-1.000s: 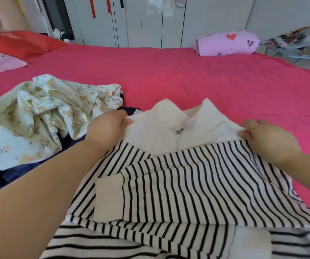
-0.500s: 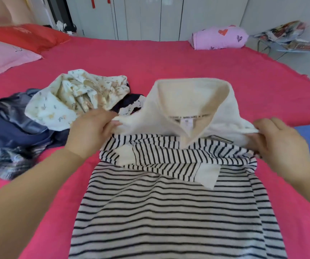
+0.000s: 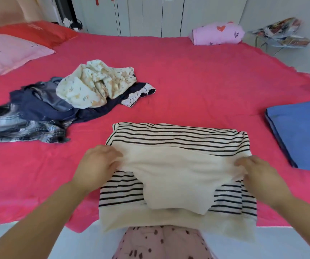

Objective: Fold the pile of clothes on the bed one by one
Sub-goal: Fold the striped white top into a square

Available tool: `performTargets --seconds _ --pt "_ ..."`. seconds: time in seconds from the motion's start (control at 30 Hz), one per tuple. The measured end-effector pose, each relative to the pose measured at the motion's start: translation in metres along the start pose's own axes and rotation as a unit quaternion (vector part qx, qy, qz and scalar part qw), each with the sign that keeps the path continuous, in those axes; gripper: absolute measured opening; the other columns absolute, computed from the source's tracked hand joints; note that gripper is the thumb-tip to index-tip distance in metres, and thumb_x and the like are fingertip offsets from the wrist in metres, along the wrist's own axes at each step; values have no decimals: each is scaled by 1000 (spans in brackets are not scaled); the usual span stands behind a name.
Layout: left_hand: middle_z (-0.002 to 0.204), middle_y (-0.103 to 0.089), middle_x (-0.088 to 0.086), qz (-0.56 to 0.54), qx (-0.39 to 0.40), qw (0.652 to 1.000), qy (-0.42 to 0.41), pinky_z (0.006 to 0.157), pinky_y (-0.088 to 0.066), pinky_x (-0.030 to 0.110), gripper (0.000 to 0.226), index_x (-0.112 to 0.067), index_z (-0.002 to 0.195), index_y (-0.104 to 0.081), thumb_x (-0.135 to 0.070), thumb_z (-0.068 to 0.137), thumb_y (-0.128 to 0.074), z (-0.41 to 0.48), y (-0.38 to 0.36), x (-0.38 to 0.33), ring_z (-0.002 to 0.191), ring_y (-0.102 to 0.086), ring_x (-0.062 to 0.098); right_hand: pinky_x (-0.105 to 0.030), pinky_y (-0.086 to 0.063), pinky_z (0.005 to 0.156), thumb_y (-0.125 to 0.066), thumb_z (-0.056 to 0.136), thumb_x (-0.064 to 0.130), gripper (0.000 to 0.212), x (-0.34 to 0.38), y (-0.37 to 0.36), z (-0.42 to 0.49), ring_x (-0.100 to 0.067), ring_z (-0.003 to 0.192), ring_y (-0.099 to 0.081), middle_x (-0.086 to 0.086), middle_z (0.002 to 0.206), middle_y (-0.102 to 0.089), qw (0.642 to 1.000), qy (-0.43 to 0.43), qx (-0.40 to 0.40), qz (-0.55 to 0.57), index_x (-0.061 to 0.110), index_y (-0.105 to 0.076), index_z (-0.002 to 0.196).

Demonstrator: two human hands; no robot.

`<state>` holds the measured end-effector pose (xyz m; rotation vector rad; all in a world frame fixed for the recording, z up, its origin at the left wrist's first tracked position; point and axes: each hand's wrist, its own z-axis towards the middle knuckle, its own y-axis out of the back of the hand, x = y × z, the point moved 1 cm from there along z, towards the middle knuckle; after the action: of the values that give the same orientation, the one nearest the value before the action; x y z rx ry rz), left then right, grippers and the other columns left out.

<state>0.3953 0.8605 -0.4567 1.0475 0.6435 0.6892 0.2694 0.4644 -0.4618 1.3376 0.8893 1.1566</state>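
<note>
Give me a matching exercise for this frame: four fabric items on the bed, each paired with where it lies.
Items:
1. striped top
2. blue folded cloth
3. floral garment
4. pink heart-print bundle

Places:
A. far edge of the bed, right of centre
B. on top of the dark unfolded pile, left
C. near edge, held by both hands
D. right side, lying flat

Pairs: 1-C, 2-D, 3-B, 4-A

Pink rectangular pillow (image 3: 10, 53) and red fabric pillow (image 3: 36, 32) far ahead-left of hands. Pink heart-print fabric bundle (image 3: 217, 35) far ahead-right. White glossy wardrobe doors (image 3: 150, 15) beyond. Cluttered wire-legged side stand (image 3: 281, 37) far right, off bed edge.
</note>
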Motion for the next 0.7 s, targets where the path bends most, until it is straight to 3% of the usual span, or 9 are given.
performTargets --seconds 0.1,0.17,0.23,0.33,0.43,0.5,0.6,0.67,0.7 --pt "116 -63 12 -64 -30 977 200 93 -42 43 29 -13 118 -63 -24 92 -54 14 -4 4 110 -53 36 -45 -44 91 -60 87 13 36 0 2 4 -41 106 -51 -21 119 -53 995 -73 -39 54 11 -57 122" --pt "123 -57 15 -60 54 948 308 95 -40 45 43 -15 131 -49 -40 96 -39 22 -11 6 115 -49 37 -47 -41 95 -54 92 25 42 0 -2 7 -41 115 -45 -23 126 -48 987 -127 -18 94 14 -48 132" --pt "122 -56 16 -34 118 926 358 93 -38 45 48 -16 131 -43 -46 98 -28 26 -18 3 113 -50 37 -47 -39 97 -50 94 31 49 2 -8 10 -40 120 -42 -25 128 -46 979 -162 16 124 16 -38 139" --pt "119 -55 20 -62 87 919 379 89 -40 44 38 -8 127 -44 -31 98 -36 33 -23 -2 110 -51 38 -45 -39 95 -50 94 22 52 6 -12 17 -42 117 -44 -28 124 -48 976 -174 8 132 16 -33 143" --pt "111 -57 24 -132 -4 931 341 76 -38 40 29 0 120 -49 -10 94 -42 36 -16 -7 102 -52 39 -40 -42 82 -43 88 -4 47 2 -7 23 -41 105 -53 -29 113 -57 981 -155 -17 112 7 -49 134" --pt "108 -59 24 -147 -58 934 320 74 -36 39 28 1 119 -51 -5 92 -43 34 -6 -7 100 -52 39 -38 -42 76 -41 85 -8 42 -7 1 29 -40 97 -56 -28 108 -61 984 -148 -42 95 1 -60 122" --pt "109 -61 21 -159 -54 933 319 75 -36 37 30 0 120 -51 -6 92 -45 27 -1 -6 100 -54 38 -37 -41 74 -46 92 12 40 -15 10 32 -39 96 -55 -27 111 -58 980 -170 -11 105 5 -52 131" --pt "111 -60 20 -166 -20 928 333 77 -37 37 30 -1 121 -50 -9 93 -46 20 -4 -7 101 -54 38 -39 -43 83 -54 91 31 56 -8 6 28 -37 106 -54 -24 119 -55 972 -188 44 134 9 -37 140" --pt "113 -60 20 -172 -12 926 337 78 -37 38 31 -1 123 -50 -9 93 -45 17 -6 -8 102 -54 38 -40 -44 85 -57 90 32 61 -4 1 26 -37 108 -54 -23 119 -56 971 -187 45 145 8 -34 141"
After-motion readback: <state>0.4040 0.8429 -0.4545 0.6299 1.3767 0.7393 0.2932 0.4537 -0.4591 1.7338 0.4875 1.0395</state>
